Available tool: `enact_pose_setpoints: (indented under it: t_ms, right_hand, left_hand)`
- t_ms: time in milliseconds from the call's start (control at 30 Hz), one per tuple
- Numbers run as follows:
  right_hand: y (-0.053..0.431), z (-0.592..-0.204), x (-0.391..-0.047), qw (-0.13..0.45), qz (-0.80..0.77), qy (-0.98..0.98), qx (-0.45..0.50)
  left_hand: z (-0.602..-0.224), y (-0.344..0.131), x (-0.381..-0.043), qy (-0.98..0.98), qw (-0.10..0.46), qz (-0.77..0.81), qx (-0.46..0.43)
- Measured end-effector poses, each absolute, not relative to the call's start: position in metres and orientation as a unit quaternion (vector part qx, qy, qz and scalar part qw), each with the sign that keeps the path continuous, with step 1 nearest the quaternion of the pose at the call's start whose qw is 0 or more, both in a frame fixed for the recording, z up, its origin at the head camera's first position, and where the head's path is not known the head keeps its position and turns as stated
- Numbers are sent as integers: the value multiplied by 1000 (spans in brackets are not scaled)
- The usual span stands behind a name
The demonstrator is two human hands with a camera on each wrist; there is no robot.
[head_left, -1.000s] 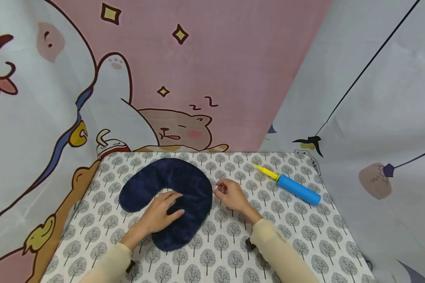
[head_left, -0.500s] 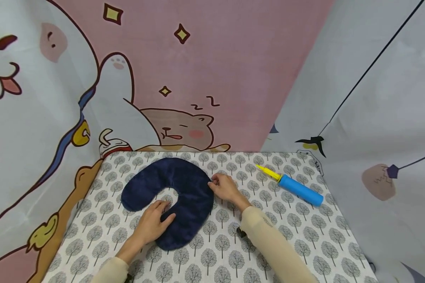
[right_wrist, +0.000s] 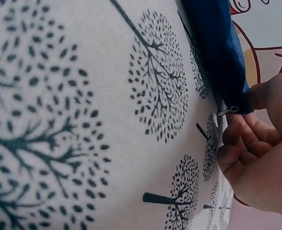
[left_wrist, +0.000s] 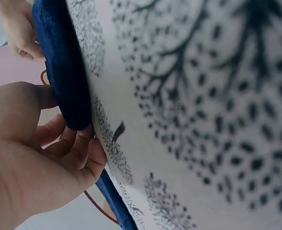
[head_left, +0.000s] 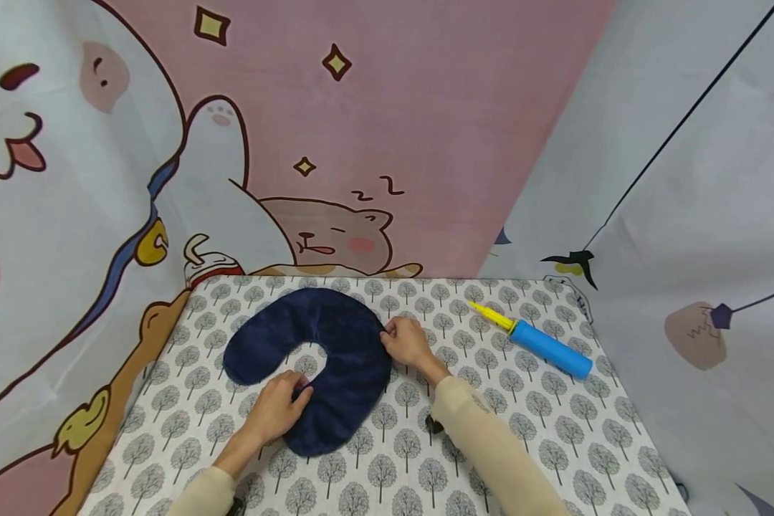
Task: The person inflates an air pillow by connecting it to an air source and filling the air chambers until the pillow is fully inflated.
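Observation:
A dark navy, plush U-shaped neck pillow (head_left: pixel 355 344) lies flat on the table, its opening toward the lower left. My left hand (head_left: pixel 276 405) grips the inner edge of its near arm. In the left wrist view the thumb (left_wrist: pixel 47 96) of that hand is on top and the fingers curl in under the edge. My right hand (head_left: pixel 409 342) pinches the pillow's outer right edge between thumb and fingers. A small metal zipper pull (right_wrist: pixel 228 111) shows in the right wrist view, right at those fingertips.
A hand pump (head_left: pixel 548 347) with a blue barrel and yellow nozzle lies to the right, beyond my right hand. The table (head_left: pixel 400 459) wears a white tree-print cloth. A cartoon-printed curtain (head_left: pixel 426 143) stands along the back, with more printed fabric at both sides.
My left hand has drawn back from the pillow's middle to the inner edge of its near arm. My right hand has come left from beside the pillow and now pinches its outer edge.

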State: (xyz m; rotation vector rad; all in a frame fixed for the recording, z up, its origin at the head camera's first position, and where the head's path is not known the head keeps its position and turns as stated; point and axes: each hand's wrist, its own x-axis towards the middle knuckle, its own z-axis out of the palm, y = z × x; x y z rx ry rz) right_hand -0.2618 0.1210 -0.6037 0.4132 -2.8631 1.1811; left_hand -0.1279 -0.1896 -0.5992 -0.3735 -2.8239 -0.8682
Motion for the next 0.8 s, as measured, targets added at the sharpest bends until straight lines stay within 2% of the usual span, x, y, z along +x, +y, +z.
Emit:
enact_pose_setpoints:
  t_ms: [133,367,800]
  right_hand:
    - [125,-609,-260,24,385,-911,146]
    - [121,-590,-238,-16,375,-921,103]
    - [111,-586,-188,-34,407,-908,96]
  left_hand:
    - [-595,-195,-128,-941,84,-297,-136]
    - [-588,-210,-131,-942,68,-294,-146]
    - [-572,-250,-137,-940,-16,-283,-188]
